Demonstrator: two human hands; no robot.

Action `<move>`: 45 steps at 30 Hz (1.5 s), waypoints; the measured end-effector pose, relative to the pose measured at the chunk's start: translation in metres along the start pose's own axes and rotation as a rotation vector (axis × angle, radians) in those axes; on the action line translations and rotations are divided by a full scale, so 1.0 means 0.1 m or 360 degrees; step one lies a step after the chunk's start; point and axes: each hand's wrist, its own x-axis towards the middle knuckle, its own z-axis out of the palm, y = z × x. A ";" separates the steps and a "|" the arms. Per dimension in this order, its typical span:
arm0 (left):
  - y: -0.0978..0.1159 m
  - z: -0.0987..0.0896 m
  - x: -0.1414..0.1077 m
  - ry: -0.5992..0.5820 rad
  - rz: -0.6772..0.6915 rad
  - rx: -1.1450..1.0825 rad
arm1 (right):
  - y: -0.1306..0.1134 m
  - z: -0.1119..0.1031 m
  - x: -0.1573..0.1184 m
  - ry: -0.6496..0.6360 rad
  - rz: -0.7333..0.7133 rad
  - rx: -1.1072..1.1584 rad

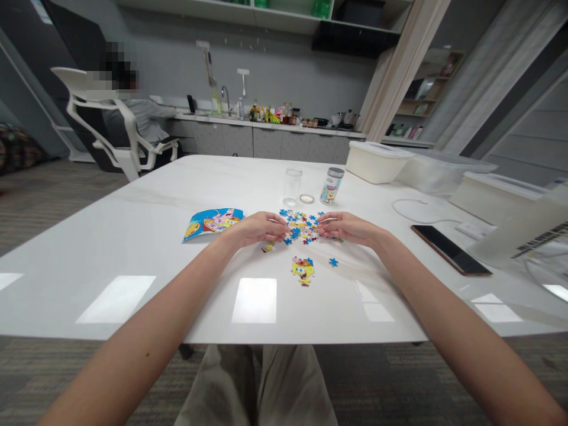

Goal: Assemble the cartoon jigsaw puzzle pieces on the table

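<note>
A pile of loose jigsaw puzzle pieces [303,223], blue, yellow and pink, lies on the white table between my hands. My left hand [265,228] is at its left edge, fingers curled and closed, the tips at a blue jigsaw piece [294,233]. From the right, my right hand [346,228] reaches in with bent fingers drawn together; what is in them, if anything, is hidden. Nearer me are a joined yellow cartoon section [303,271] and a single blue piece [333,262]. A small yellow section [268,246] sits below my left hand. A curled picture sheet [213,223] is partly behind my left hand.
Behind the pile stand a clear jar [292,186], a ring-shaped lid [306,199] and a printed canister [332,186]. To the right are a phone [450,249], a cable and white storage boxes [377,161]. A person [144,118] sits at the far-left counter.
</note>
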 end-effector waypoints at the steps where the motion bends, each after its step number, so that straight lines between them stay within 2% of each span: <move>1: 0.01 0.00 0.00 0.0012 -0.0007 0.0006 | -0.01 0.01 -0.01 0.0013 0.0012 -0.0010; 6: 0.02 0.02 -0.02 0.0070 -0.0032 0.0035 | -0.04 0.03 -0.03 0.0058 0.0077 -0.0160; 14: 0.02 0.03 0.00 0.0079 -0.0034 0.0034 | -0.02 0.01 -0.02 0.0088 0.0092 -0.0204; 19: 0.02 0.02 0.02 0.0138 -0.0069 0.0054 | 0.01 0.00 0.00 -0.0038 0.0131 -0.0199; 21: 0.01 0.01 0.03 0.0150 -0.0080 0.0051 | 0.00 0.02 0.00 -0.0023 0.0092 -0.0164; 24: -0.01 0.00 0.03 0.0116 -0.0050 0.0056 | -0.01 0.02 0.00 0.0088 -0.0109 -0.0059; 26: -0.01 0.00 0.03 0.0079 -0.0024 0.0065 | -0.01 0.02 -0.01 0.0065 -0.0194 -0.0037; 31: 0.00 -0.01 0.04 0.0038 -0.0034 0.0110 | 0.03 0.00 -0.03 -0.0117 -0.0137 -0.0173; 37: 0.01 0.00 0.04 0.0057 -0.0044 0.0116 | 0.02 0.00 0.00 -0.0043 -0.0136 -0.0212; 45: 0.04 0.02 0.00 0.0059 -0.0079 0.0076 | 0.00 0.01 0.00 -0.0066 -0.0181 -0.0186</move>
